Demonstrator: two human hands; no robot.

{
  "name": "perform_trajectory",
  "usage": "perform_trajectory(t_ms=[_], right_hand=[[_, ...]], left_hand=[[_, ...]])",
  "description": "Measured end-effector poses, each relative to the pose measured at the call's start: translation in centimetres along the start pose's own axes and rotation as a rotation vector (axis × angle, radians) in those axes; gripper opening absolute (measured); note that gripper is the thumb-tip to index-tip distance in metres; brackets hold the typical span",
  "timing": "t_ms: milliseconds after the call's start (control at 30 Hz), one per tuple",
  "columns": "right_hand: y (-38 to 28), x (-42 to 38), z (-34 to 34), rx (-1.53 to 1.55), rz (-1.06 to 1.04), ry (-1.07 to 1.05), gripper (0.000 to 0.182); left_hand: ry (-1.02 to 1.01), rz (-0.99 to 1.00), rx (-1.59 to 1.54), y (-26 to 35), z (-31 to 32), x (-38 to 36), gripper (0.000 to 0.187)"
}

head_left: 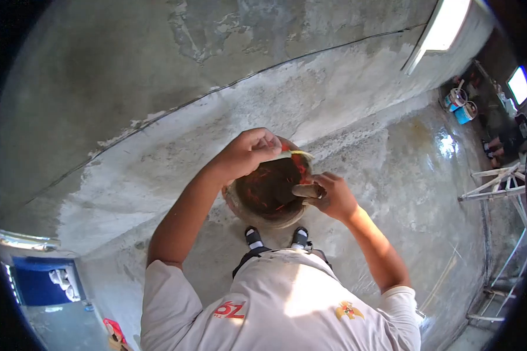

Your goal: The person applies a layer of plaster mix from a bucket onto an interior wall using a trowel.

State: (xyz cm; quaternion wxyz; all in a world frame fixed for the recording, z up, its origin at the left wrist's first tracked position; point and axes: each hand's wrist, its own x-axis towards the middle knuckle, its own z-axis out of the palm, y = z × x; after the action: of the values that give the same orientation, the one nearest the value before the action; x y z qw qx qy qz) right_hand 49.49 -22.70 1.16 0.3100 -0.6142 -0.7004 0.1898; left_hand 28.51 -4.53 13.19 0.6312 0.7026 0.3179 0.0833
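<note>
In the head view, a round, worn vessel (262, 221) with a dark interior and red patches stands in front of my feet. My left hand (253, 151) is closed at its far left rim, pinching a thin pale strip (287, 155) with a yellow end that reaches over the opening. At the right rim, my right hand (335, 198) curls around a tan, blunt-ended piece (306, 191) whose kind I cannot make out. Its tip points inward over the vessel. What lies deep inside the vessel is too dark to tell.
A grey plastered wall (129, 76) with a dark cable runs alongside. The bare concrete floor (375, 175) extends right towards paint buckets (464, 111) and a metal scaffold frame (493, 186). Part of another person (498, 146) shows at the far right.
</note>
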Motion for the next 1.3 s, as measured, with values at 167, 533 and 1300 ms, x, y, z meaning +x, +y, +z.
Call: perform_trajectory(t_ms=[167, 533, 1300], right_hand=[[2.2, -2.8, -2.3, 1.08, 0.319, 0.422, 0.099], [-1.5, -3.5, -1.2, 1.899, -0.185, 0.28, 0.145], [-11.3, 8.6, -2.1, 0.155, -0.16, 0.564, 0.05]], left_hand=[[0.176, 0.003, -0.258, 2.8, -0.7, -0.1, 0.011], [0.352, 0.176, -0.323, 4.3, -2.5, -1.5, 0.014], [0.151, 0.221, -0.386, 3.4, -2.3, -5.4, 0.015]])
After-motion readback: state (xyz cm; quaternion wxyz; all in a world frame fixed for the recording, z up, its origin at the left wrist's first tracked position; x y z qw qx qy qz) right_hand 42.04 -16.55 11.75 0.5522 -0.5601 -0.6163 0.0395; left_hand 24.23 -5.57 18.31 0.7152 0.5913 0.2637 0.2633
